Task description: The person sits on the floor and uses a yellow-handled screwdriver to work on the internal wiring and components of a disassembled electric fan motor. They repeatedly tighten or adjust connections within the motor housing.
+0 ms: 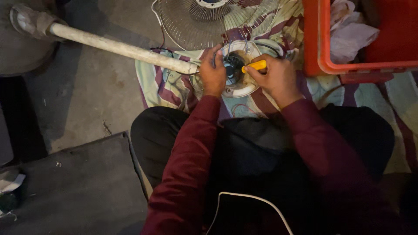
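The person is sitting on the floor with both hands working at a round white fan housing point(237, 87) that is lying on a striped cloth point(174, 87), just beyond the knees. The left hand point(213, 72) is gripping the left rim of the housing, fingers curled over its edge and holding it firmly. The right hand point(276, 76) is closing tightly around a screwdriver with a yellow handle point(256, 65), its thumb lying along the handle. The tool is pointing left toward the dark motor hub point(233, 67) at the middle of the housing; the tip itself is too dark to make out, so whether it is touching the hub cannot be told.

A long pale pole point(122, 48) is running from the far left down to the housing, meeting it right beside the left hand. A wire fan guard point(196, 21) is lying on the cloth just beyond the housing. At the far right a red plastic crate point(322, 43) is sitting on the cloth, holding crumpled pale rags point(350, 32). A dark mat point(78, 187) is lying on the concrete at the near left, and a white cable point(252, 200) is looping across the person's lap.
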